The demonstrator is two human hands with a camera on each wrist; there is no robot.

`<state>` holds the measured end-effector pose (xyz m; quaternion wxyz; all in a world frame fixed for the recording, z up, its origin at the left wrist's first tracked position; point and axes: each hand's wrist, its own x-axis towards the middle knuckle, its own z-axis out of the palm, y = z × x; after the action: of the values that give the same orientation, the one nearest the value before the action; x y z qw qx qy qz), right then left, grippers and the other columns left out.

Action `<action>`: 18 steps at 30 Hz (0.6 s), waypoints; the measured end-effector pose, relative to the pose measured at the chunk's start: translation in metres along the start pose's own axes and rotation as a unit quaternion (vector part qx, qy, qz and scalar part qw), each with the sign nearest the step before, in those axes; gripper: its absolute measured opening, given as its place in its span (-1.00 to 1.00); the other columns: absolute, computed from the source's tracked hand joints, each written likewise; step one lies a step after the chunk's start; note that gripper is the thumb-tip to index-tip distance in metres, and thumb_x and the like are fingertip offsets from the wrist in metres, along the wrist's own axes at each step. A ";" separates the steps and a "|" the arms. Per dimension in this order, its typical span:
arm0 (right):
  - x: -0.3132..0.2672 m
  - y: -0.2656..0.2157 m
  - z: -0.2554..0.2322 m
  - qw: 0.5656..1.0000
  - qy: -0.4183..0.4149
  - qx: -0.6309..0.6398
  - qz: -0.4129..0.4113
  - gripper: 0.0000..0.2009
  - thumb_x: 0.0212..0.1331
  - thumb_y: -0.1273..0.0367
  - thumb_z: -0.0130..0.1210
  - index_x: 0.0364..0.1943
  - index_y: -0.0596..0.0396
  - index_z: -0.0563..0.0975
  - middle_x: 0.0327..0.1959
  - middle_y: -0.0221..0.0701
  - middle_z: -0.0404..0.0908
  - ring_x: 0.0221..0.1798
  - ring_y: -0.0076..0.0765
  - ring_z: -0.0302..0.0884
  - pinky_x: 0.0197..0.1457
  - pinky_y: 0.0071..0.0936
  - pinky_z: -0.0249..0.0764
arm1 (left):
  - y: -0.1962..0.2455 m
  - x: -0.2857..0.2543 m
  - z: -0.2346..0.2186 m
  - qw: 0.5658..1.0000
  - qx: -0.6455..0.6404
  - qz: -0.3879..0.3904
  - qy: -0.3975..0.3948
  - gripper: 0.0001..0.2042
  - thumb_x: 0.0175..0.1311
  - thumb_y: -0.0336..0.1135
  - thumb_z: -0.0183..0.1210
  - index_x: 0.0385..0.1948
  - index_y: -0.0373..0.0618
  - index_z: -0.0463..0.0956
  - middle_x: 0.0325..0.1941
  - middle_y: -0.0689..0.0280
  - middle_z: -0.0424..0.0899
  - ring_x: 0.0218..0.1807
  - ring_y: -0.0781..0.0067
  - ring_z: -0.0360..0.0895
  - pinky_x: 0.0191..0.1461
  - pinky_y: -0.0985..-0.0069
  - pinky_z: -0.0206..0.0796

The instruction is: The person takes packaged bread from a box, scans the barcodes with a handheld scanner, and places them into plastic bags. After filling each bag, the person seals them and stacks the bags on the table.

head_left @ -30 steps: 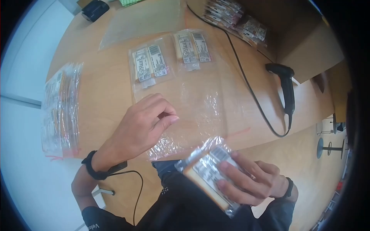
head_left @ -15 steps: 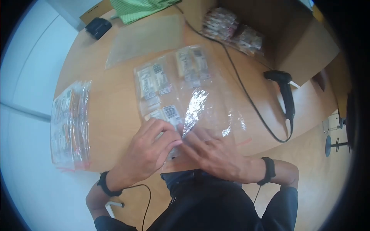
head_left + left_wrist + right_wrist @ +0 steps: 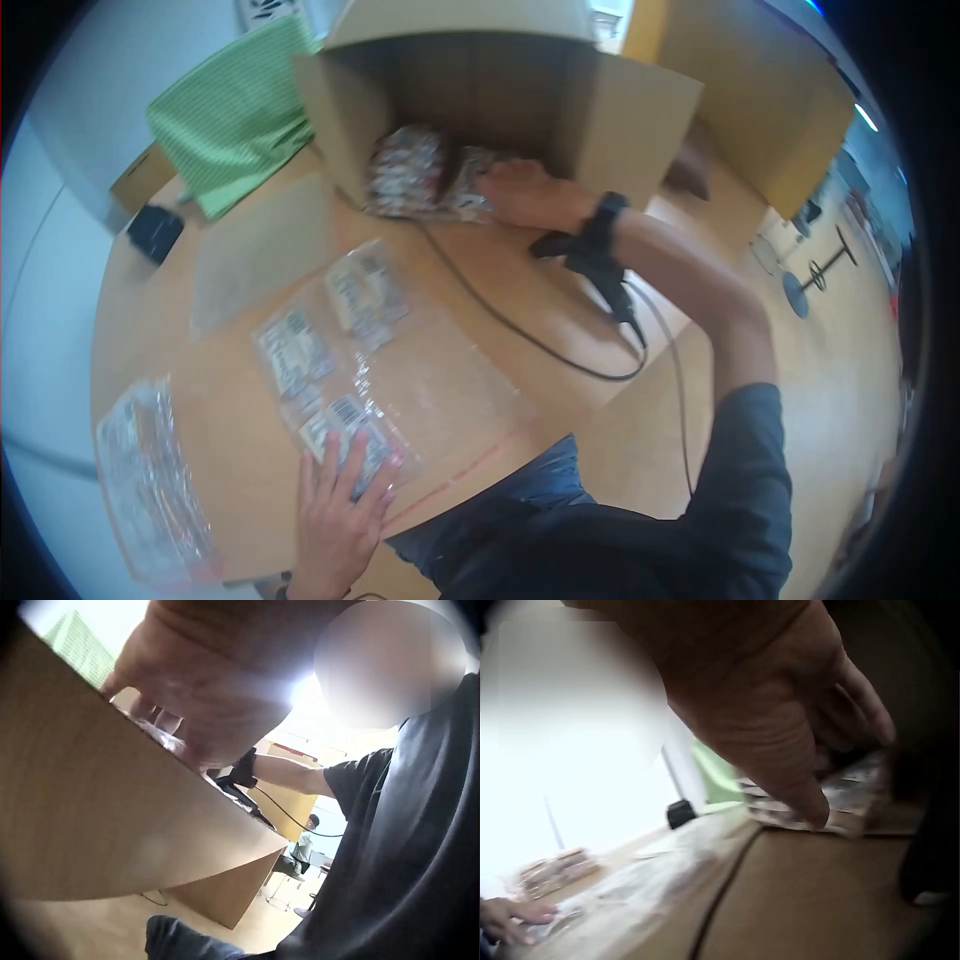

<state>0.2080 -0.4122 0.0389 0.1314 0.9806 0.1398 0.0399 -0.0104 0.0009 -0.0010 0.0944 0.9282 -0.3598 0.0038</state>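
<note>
My left hand (image 3: 340, 520) lies with fingers spread and straight on a flat, clear-wrapped packet (image 3: 345, 415) with a white barcode label. That packet and two more labelled packets (image 3: 292, 350) lie at a large clear plastic bag (image 3: 450, 385) on the table. My right hand (image 3: 535, 195) reaches into the open cardboard box (image 3: 640, 125), right at a short pile of similar packets (image 3: 468, 185). In the right wrist view its thumb and fingers (image 3: 870, 712) stand apart over these packets. A taller stack of packets (image 3: 408, 165) is beside them.
A black barcode scanner (image 3: 600, 275) stands under my right wrist, its cable (image 3: 500, 320) crossing the table (image 3: 235, 440). Filled clear bags (image 3: 150, 480) lie at the left edge. Behind are a flat plastic sheet (image 3: 265, 240), a black device (image 3: 156, 233) and a green cloth (image 3: 235, 120).
The right hand brought a packet to the large bag, let it go there and moved away into the box. The left hand went from curled above the bag to flat on that packet.
</note>
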 end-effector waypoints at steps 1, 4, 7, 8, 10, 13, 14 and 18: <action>0.010 0.013 0.010 1.000 -0.016 -0.022 -0.014 -0.73 0.16 0.35 0.25 -0.08 0.18 0.62 -0.09 -0.11 0.72 -0.12 0.11 0.72 -0.15 -0.01 0.63 | -0.002 -0.002 0.001 1.000 0.021 0.016 -0.001 -0.46 0.27 -0.28 0.35 0.34 0.13 0.54 0.58 0.02 0.30 0.61 -0.24 0.13 0.53 -0.31 0.01; 0.012 0.015 0.002 0.995 0.095 0.000 0.031 -0.76 0.12 0.41 0.21 -0.13 0.21 0.60 -0.24 -0.12 0.70 -0.25 0.14 0.72 -0.23 0.03 0.62 | -0.009 0.000 -0.013 1.000 -0.014 0.025 -0.012 -0.38 0.35 -0.16 0.32 0.44 -0.05 0.39 0.57 0.00 0.30 0.57 -0.23 0.22 0.53 -0.29 0.05; -0.030 -0.012 -0.032 0.964 0.259 0.052 0.034 -0.79 0.06 0.46 0.18 -0.19 0.20 0.56 -0.25 -0.17 0.67 -0.18 0.07 0.72 -0.22 -0.02 0.61 | -0.008 0.035 -0.031 0.898 -0.437 -0.043 -0.042 -0.37 0.41 -0.14 0.27 0.48 -0.07 0.30 0.56 0.01 0.31 0.56 -0.19 0.25 0.51 -0.25 0.12; -0.053 -0.031 -0.042 0.945 0.326 0.033 0.011 -0.79 -0.01 0.48 0.19 -0.24 0.19 0.52 -0.23 -0.21 0.65 -0.15 0.01 0.69 -0.22 -0.12 0.59 | -0.007 0.050 -0.038 0.777 -0.622 -0.082 -0.058 -0.36 0.44 -0.13 0.25 0.50 -0.08 0.26 0.56 0.01 0.31 0.55 -0.17 0.27 0.50 -0.24 0.15; -0.088 -0.072 -0.048 0.877 0.477 0.006 -0.055 -0.77 -0.06 0.39 0.26 -0.31 0.13 0.50 -0.14 -0.29 0.69 -0.19 -0.22 0.67 -0.25 -0.27 0.53 | -0.002 0.078 -0.052 0.423 -0.890 -0.153 -0.077 -0.34 0.50 -0.11 0.21 0.53 -0.10 0.18 0.55 0.02 0.31 0.53 -0.14 0.31 0.48 -0.20 0.22; -0.157 -0.127 -0.049 0.871 0.455 -0.049 -0.178 -0.77 0.25 0.22 0.13 -0.23 0.11 0.61 0.21 -0.12 0.66 0.19 -0.13 0.66 0.15 -0.30 0.55 | 0.011 0.133 -0.051 0.385 -0.910 -0.108 -0.108 -0.32 0.54 -0.17 0.18 0.53 -0.25 0.07 0.48 0.05 0.40 0.45 0.13 0.44 0.44 0.02 0.36; -0.168 -0.133 -0.044 0.872 0.453 -0.044 -0.182 -0.77 0.25 0.22 0.13 -0.23 0.11 0.61 0.21 -0.12 0.66 0.19 -0.13 0.66 0.15 -0.30 0.55 | 0.014 0.141 -0.041 0.381 -0.911 -0.114 -0.105 -0.32 0.54 -0.17 0.18 0.53 -0.25 0.07 0.48 0.05 0.40 0.45 0.13 0.44 0.44 0.02 0.36; -0.192 -0.113 -0.023 0.910 0.332 0.075 -0.237 -0.68 0.31 0.24 0.17 -0.04 0.22 0.62 0.27 -0.01 0.60 0.29 -0.02 0.59 0.23 -0.24 0.56 | 0.021 0.165 -0.018 0.608 -0.784 -0.111 -0.061 -0.47 0.51 -0.42 0.17 0.44 -0.26 0.21 0.27 0.17 0.60 0.27 0.42 0.57 0.35 0.39 0.45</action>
<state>-0.0083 -0.3566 0.0232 0.0090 0.8559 0.4060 0.3201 0.0989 -0.1214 0.0330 0.7633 0.5307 -0.1247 -0.3467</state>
